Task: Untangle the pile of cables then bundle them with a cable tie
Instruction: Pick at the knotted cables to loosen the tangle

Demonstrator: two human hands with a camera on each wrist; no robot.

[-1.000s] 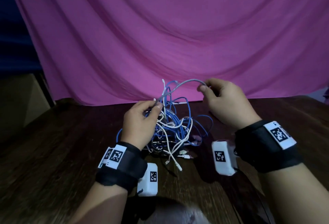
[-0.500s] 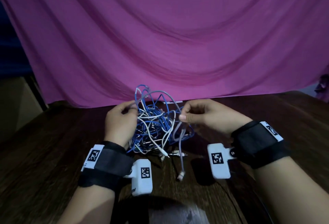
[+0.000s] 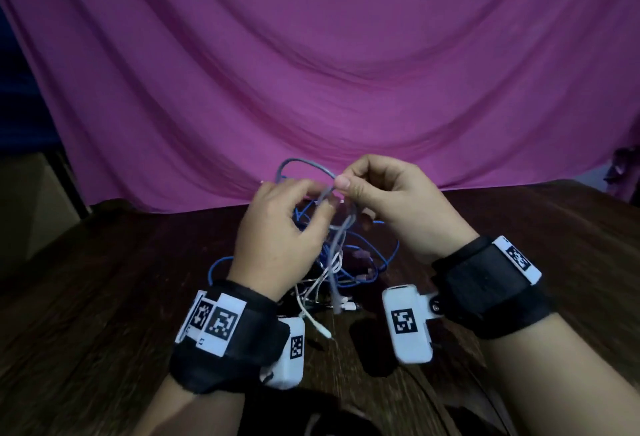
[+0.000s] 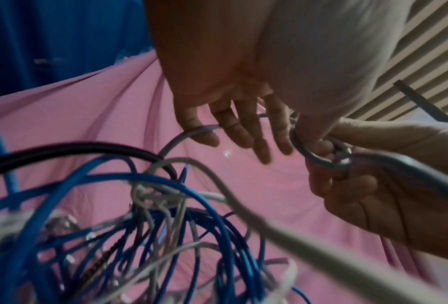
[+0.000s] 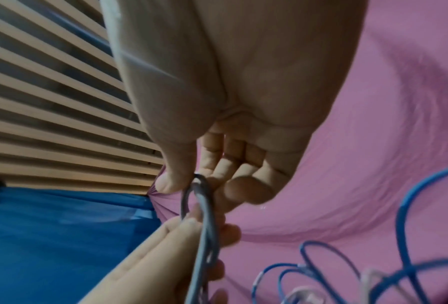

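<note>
A tangled pile of blue, white and black cables [image 3: 360, 262] lies on the dark wooden table [image 3: 104, 297]. Both hands are raised just above its far side, close together. My left hand [image 3: 320, 198] pinches a grey cable [image 3: 304, 161] that arcs up behind the hands. My right hand [image 3: 346, 186] pinches the same cable between thumb and forefinger. Doubled grey strands hang from the hands down into the pile. In the left wrist view the grey cable [image 4: 319, 162] curls round my thumb above the tangle [image 4: 191, 205]. The right wrist view shows the grey loop [image 5: 207, 216] held by both hands.
A pink cloth [image 3: 311, 72] hangs behind the table's far edge. Loose white plug ends [image 3: 322, 330] trail from the pile toward me, between my wrists. Bare wood lies to the left and right of the pile.
My hands have come together and risen, the right one moving left. The pile that my left hand held up now lies lower on the table. Both hands now pinch one grey cable.
</note>
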